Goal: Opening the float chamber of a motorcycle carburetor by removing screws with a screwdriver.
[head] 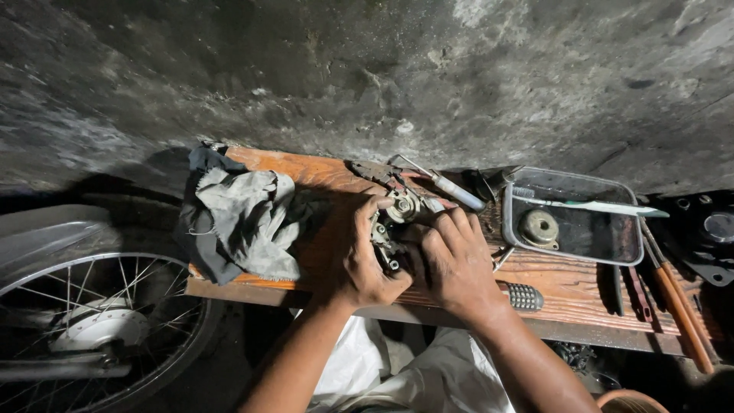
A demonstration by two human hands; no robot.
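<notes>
View from above onto a wooden surface [566, 287] set against a rough wall. The left hand [359, 256] and the right hand [451, 260] both hold a small metal engine part [394, 222] near the middle of the surface; each grip is curled tight around the part, fingers pressed on its sides. A grey rag [245, 222] lies just left of the left hand. To the right sits a metal tray [634, 245] holding a round metal piece [539, 227], with a toothbrush [589, 205] across its rim. A screwdriver [447, 185] lies behind the hands. A spoked wheel [92, 329] stands at lower left.
</notes>
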